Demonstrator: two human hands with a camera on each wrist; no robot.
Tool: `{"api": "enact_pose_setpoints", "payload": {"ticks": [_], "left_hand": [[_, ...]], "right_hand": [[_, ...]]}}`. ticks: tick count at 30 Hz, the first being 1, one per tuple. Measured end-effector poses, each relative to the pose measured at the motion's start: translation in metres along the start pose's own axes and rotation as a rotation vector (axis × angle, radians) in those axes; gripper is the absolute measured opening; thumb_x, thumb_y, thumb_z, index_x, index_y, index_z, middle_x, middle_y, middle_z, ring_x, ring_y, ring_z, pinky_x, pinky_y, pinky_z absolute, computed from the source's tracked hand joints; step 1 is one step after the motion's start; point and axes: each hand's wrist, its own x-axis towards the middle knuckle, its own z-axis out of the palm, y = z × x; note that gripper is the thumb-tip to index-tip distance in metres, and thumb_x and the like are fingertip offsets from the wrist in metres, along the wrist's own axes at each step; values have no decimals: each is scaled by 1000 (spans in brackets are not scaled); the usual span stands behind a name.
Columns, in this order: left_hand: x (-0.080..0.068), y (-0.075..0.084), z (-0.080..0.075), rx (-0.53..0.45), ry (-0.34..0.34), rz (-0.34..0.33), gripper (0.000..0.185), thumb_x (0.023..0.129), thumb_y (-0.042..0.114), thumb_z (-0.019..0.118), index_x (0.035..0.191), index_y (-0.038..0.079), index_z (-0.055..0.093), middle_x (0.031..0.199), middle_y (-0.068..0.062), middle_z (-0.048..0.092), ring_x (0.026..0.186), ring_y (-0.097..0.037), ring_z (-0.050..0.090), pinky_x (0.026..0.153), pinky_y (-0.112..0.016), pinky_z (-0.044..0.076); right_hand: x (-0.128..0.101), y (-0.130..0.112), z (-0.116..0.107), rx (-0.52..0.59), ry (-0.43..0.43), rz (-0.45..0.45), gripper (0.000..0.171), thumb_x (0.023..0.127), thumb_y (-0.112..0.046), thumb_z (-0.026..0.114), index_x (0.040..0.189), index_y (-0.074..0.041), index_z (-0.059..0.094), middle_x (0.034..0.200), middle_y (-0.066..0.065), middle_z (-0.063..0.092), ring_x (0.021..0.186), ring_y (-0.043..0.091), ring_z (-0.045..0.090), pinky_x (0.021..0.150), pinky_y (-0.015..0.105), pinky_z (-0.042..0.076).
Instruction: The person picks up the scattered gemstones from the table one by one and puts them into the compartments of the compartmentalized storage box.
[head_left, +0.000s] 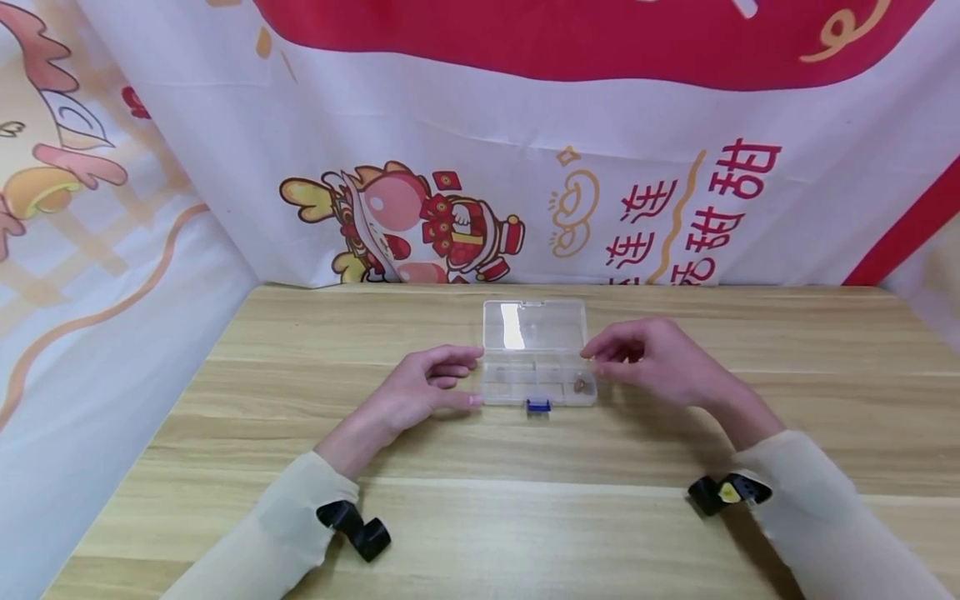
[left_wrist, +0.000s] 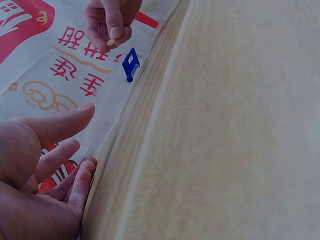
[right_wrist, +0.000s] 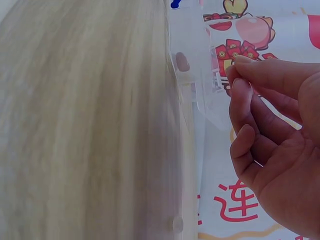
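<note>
A clear plastic compartment box (head_left: 522,392) stands on the table with its transparent lid (head_left: 555,325) raised at the back. Its blue latch (head_left: 537,406) hangs at the front. One small brown piece (head_left: 580,384) lies in the front right compartment, and the right wrist view shows this brown piece (right_wrist: 182,61) through the wall. Beside the box's left end, my left hand (head_left: 420,385) rests with thumb and fingers extended around the corner. My right hand (head_left: 654,360), over the right end, pinches a small tan piece (left_wrist: 111,42) between thumb and index fingertip; its kind is unclear.
The wood-grain table (head_left: 480,517) extends around the box. Behind it hangs a white and red printed cloth (head_left: 480,117), with another printed cloth (head_left: 142,275) along the left side. Black wrist cameras (head_left: 356,529) are strapped over both sleeves.
</note>
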Motion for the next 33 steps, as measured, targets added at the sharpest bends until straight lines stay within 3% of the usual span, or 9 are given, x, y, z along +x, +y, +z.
{"api": "enact_pose_setpoints", "payload": {"ticks": [23, 33], "left_hand": [[1, -1, 0, -7, -1, -6, 62, 87, 14, 88, 144, 26, 65, 145, -1, 65, 137, -22, 57, 124, -44, 44], [1, -2, 0, -1, 3, -15, 62, 87, 15, 88, 144, 27, 65, 146, 0, 65, 137, -22, 57, 123, -45, 44]], "right_hand": [[19, -13, 18, 44, -69, 9, 16, 96, -13, 79, 111, -15, 80, 97, 1, 76, 87, 24, 61, 71, 26, 52], [23, -17, 26, 70, -95, -35, 15, 95, -9, 78, 110, -11, 80, 99, 3, 77, 84, 21, 60, 67, 24, 52]]}}
